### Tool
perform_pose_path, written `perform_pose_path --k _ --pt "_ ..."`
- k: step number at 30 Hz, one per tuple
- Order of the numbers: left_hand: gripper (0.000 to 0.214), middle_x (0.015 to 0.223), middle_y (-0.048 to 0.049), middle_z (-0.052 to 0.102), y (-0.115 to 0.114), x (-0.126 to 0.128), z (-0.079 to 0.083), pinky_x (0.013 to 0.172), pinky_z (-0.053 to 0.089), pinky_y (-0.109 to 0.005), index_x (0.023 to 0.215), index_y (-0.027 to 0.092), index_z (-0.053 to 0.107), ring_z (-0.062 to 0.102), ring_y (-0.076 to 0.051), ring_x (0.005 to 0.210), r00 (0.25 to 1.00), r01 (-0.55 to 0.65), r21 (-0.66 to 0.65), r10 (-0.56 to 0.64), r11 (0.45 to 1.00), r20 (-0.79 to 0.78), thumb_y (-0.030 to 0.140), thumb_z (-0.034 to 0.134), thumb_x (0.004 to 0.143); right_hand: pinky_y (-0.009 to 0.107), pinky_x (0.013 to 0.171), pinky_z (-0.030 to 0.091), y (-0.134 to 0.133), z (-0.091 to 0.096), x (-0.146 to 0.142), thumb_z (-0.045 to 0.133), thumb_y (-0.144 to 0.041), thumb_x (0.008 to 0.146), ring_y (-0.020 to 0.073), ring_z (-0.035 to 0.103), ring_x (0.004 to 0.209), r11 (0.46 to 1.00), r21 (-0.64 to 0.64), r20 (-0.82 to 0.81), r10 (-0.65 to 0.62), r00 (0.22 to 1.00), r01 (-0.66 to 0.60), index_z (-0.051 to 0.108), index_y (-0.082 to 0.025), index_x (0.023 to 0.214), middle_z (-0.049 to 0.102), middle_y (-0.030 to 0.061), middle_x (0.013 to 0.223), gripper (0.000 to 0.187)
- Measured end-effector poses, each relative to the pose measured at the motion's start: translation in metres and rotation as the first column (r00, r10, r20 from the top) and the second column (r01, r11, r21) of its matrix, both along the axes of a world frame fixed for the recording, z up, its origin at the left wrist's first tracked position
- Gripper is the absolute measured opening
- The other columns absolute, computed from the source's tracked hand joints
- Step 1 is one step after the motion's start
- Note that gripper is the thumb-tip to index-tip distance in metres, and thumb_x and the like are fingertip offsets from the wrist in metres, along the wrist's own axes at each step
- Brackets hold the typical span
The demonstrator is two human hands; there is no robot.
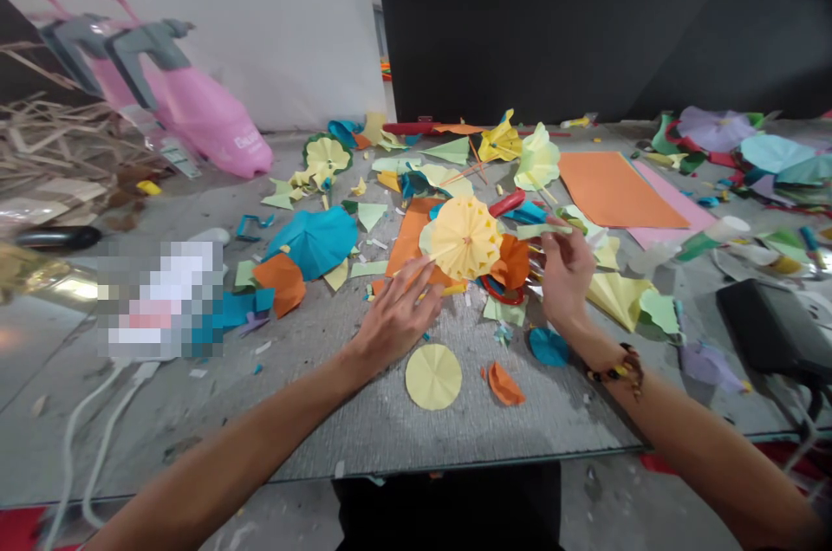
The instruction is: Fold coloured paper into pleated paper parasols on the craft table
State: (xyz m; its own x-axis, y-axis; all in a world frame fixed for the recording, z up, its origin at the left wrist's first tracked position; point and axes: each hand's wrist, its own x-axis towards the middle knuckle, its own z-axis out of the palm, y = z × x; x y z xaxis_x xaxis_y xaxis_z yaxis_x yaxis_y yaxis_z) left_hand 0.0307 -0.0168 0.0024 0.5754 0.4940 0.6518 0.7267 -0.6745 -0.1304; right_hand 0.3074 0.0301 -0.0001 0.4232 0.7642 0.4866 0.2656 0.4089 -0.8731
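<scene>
My left hand [404, 307] lies palm down with its fingers stretched out, close by the lower left edge of a yellow pleated paper flower [465, 237]. That flower rests over an orange paper piece [408, 237] and has a paler yellow-green layer under it. In my right hand [567, 275] a narrow pale green paper strip [529, 231] is pinched between thumb and fingers. A crumpled orange paper piece [511, 262] and red-handled scissors [510, 293], partly covered, are between the hands. Nearer to me lie a creased pale yellow paper disc [433, 377], a blue disc [548, 346] and an orange scrap [505, 384].
A blue pleated paper piece [313, 241] lies left, a stack of orange sheets [620, 190] right. Pink spray bottles [201, 118] stand at the back left. A blurred-out device with white cables [97, 430] is left; a black adapter [773, 330] is right.
</scene>
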Motion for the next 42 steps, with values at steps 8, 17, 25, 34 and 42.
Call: perform_pose_path --k 8,17,25,34,42 --pt "0.018 0.139 -0.0174 0.066 -0.003 0.002 0.003 0.110 0.056 -0.047 0.114 0.015 0.071 0.057 -0.033 0.137 0.999 -0.018 0.049 0.021 0.999 -0.050 0.019 0.063 0.097 0.047 0.090 0.061 -0.024 0.019 -0.015 0.078 -0.040 0.087 0.0275 0.068 0.108 0.987 0.154 0.483 -0.034 0.875 -0.047 0.064 -0.029 0.131 0.068 0.0101 0.122 0.047" --pt "0.018 0.144 -0.0161 0.063 -0.004 0.002 0.004 0.113 0.054 -0.047 0.114 0.017 0.070 0.058 -0.031 0.137 0.999 -0.011 0.043 0.013 0.999 -0.050 0.019 0.064 0.097 0.043 0.085 0.060 -0.025 0.017 -0.017 0.070 -0.029 0.095 0.0236 0.071 0.094 0.969 0.240 0.650 -0.122 0.750 -0.050 0.077 -0.030 0.115 0.075 0.0065 0.103 0.021" --pt "0.019 0.147 -0.0161 0.060 -0.004 0.002 0.000 0.115 0.052 -0.049 0.115 0.017 0.070 0.056 -0.031 0.140 0.998 -0.007 0.036 0.009 0.999 -0.058 0.019 0.064 0.097 0.041 0.082 0.060 -0.023 0.015 -0.016 0.070 -0.027 0.095 0.0224 0.073 0.091 0.971 0.222 0.639 -0.074 0.766 -0.092 0.078 -0.028 0.102 0.076 0.0055 0.099 0.011" --pt "0.022 0.143 -0.0163 0.064 -0.002 0.002 0.000 0.113 0.053 -0.048 0.118 0.017 0.071 0.056 -0.032 0.139 0.999 -0.013 -0.018 0.012 1.000 -0.043 0.019 0.063 0.097 0.042 0.083 0.060 -0.024 0.015 -0.010 0.068 -0.024 0.095 0.0228 0.072 0.090 0.960 0.247 0.651 -0.063 0.756 -0.133 0.078 -0.029 0.099 0.076 0.0045 0.096 0.011" --pt "0.021 0.141 -0.0150 0.064 0.000 0.002 -0.002 0.114 0.051 -0.048 0.118 0.015 0.070 0.054 -0.033 0.140 0.998 -0.051 -0.032 0.050 0.998 -0.046 0.021 0.061 0.099 0.041 0.086 0.060 -0.025 0.017 -0.014 0.065 -0.017 0.096 0.0227 0.075 0.094 0.941 0.274 0.619 -0.013 0.785 -0.201 0.075 -0.030 0.106 0.080 0.0028 0.100 0.019"
